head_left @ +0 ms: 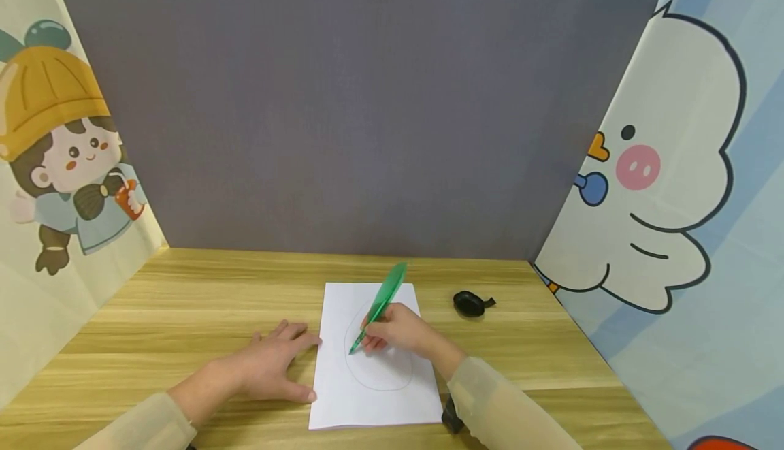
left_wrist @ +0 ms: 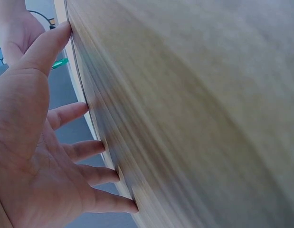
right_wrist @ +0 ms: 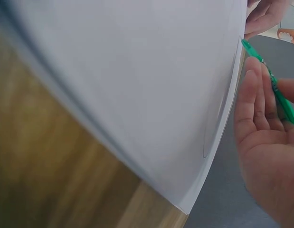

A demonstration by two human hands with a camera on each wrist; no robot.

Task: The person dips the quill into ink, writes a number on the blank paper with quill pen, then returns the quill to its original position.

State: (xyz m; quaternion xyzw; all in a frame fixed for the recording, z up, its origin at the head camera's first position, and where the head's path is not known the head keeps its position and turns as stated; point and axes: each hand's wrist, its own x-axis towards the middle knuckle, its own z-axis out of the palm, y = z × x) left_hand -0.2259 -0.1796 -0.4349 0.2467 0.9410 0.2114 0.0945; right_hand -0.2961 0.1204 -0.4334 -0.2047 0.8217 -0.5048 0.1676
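A white sheet of paper (head_left: 376, 406) lies on the table with a thin, large rounded outline drawn on it. My right hand (head_left: 401, 331) pinches a green pen (head_left: 386, 293) with a broad feather-shaped top, its tip on the left side of that outline. In the right wrist view the green pen (right_wrist: 282, 102) runs between thumb and fingers, tip at the paper. With fingers spread, my left hand (head_left: 263, 365) rests on the table, thumb and index fingertip at the paper's left edge. The left wrist view shows the left hand (left_wrist: 42, 156) with its fingertips touching the wood.
A small black rounded object (head_left: 469, 304) with a short tab lies right of the paper. A dark block (head_left: 452, 414) shows beside the right sleeve. Behind the wooden table (head_left: 245, 286) stands a grey panel (head_left: 355, 109), with cartoon-printed sheets at both sides.
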